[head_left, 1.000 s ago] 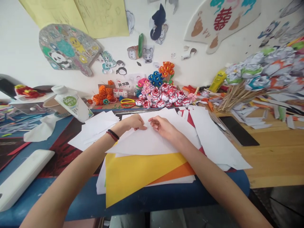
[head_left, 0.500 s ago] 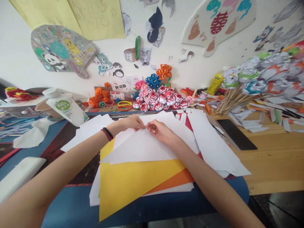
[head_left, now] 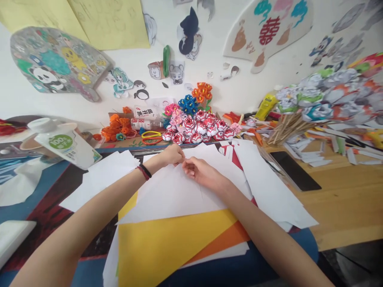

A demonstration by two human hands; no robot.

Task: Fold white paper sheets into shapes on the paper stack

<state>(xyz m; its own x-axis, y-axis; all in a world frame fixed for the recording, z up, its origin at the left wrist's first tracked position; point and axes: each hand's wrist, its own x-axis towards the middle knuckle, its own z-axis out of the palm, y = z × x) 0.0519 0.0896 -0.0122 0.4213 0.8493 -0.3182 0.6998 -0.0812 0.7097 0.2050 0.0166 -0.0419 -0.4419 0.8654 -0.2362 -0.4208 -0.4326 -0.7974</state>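
Head view, white bottle (head_left: 72,147): "100%" in white on a round green patch; the smaller characters are too blurred to read.
Printed label (head_left: 144,112): bold black Chinese characters, 开水 among them, just above a clear plastic bottle (head_left: 148,124) with red print.
Pale board (head_left: 229,52): fan-shaped, fixed to the wall, with a red 囍 above its handle.
Grey board (head_left: 56,65): similar shape, painted with a panda and a yellow figure.
White sheet (head_left: 161,199): smooth thin paper in the middle of the desk, under both hands, overlapping yellow paper (head_left: 167,247) and orange paper (head_left: 220,241).
Left hand (head_left: 173,154): fingers bent inward, tips at the sheet's upper part; whether they pinch it, I cannot tell.
Right hand (head_left: 199,170): loosely curled just beside the left, thumb and forefinger close together; its grip on the sheet cannot be made out.
Wristbands (head_left: 145,172): black and dark red cords.
Flowers (head_left: 200,129): rounded red-and-white heads, clustered beyond the hands.
Phone (head_left: 295,170): flat, black, glossy, on wood-grained desktop (head_left: 338,199).
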